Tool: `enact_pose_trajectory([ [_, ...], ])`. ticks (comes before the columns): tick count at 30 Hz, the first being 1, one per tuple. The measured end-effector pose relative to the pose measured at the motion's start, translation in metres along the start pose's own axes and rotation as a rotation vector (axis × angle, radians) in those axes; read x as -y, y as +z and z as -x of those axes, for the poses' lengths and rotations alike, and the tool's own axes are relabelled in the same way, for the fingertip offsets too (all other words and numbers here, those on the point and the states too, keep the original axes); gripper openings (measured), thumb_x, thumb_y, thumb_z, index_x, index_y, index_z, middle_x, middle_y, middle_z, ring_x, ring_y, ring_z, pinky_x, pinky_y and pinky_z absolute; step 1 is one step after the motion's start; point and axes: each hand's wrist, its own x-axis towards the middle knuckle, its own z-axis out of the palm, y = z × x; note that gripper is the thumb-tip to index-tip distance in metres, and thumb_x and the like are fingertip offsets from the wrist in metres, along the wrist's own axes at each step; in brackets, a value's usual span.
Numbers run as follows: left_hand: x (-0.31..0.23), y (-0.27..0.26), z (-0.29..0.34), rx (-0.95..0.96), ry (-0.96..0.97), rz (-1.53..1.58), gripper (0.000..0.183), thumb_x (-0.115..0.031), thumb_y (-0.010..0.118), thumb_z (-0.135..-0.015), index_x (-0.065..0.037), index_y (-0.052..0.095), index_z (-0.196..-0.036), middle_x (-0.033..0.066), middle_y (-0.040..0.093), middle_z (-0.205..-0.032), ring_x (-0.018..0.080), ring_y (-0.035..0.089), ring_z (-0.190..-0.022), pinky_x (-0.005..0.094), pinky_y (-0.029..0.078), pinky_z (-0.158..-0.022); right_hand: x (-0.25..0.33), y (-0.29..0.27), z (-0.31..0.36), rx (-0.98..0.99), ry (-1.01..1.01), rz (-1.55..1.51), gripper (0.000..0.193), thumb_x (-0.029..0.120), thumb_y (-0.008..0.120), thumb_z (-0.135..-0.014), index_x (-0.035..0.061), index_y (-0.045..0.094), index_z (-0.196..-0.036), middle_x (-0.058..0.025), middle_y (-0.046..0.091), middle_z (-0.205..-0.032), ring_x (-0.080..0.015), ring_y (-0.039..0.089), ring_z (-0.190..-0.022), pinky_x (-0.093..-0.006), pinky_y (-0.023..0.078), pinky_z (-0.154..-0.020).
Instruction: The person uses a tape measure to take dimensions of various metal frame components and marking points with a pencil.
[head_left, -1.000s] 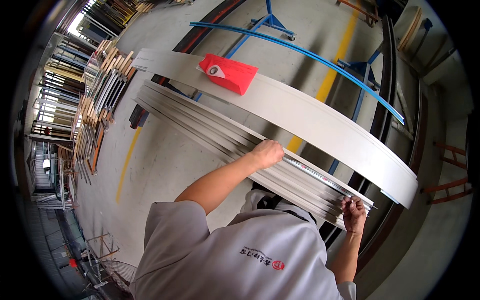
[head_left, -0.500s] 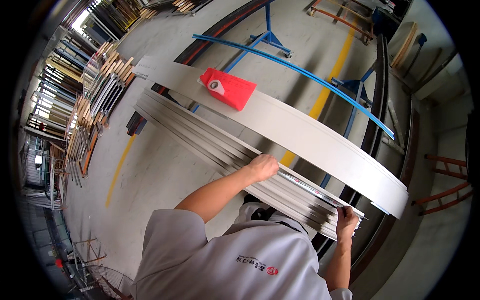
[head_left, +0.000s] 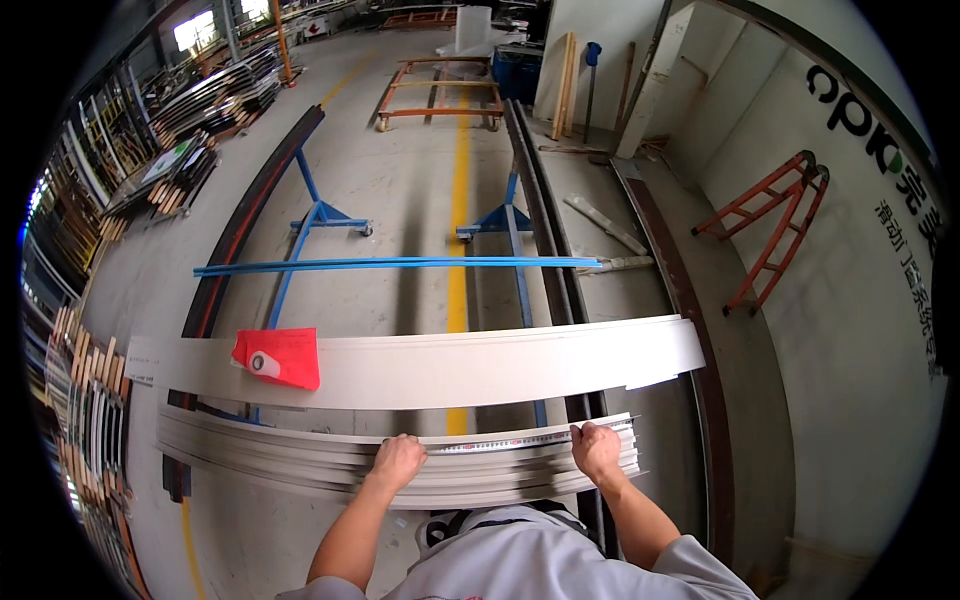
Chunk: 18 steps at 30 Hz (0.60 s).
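Gray floor (head_left: 405, 170) lies under the white strips (head_left: 500, 481); left hand (head_left: 399, 461) and right hand (head_left: 598, 452) grip the measuring tape (head_left: 500, 443), already stretched along them (I see no pencil marks).

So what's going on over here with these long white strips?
A person is holding a tape measure stretched along a stack of pale profiles. The left hand is closed at one end of the visible tape, the right hand at the other, near the profiles' right ends. Just beyond lies a wide white panel with a red packet on it; farther off are thin blue strips.
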Motion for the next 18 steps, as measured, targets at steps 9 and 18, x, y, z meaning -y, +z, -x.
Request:
enact_pose_trajectory([
  [9,0.047,0.043,-0.016,-0.058,0.019,0.067,0.026,-0.025,0.060,-0.088,-0.003,0.071,-0.080,0.0217,0.068,-0.086,0.0402,0.066,-0.084,0.0506,0.053,-0.075,0.004,-0.008,-0.019,0.106,0.145,-0.060,0.035,0.037,0.067,-0.094,0.0049,0.073,-0.081,-0.0202,0.071,-0.080,-0.0414,0.069,-0.077,-0.0525,0.055,-0.072],
  [18,-0.002,-0.014,-0.009,-0.052,0.016,0.097,0.013,-0.012,0.067,-0.082,0.001,0.066,-0.077,0.0173,0.066,-0.089,0.0397,0.064,-0.090,0.0493,0.052,-0.079,-0.010,-0.009,-0.012,0.264,0.311,-0.839,0.022,0.014,0.065,-0.096,-0.0066,0.071,-0.090,-0.0115,0.065,-0.065,-0.0149,0.058,-0.055,-0.0324,0.048,-0.054],
])
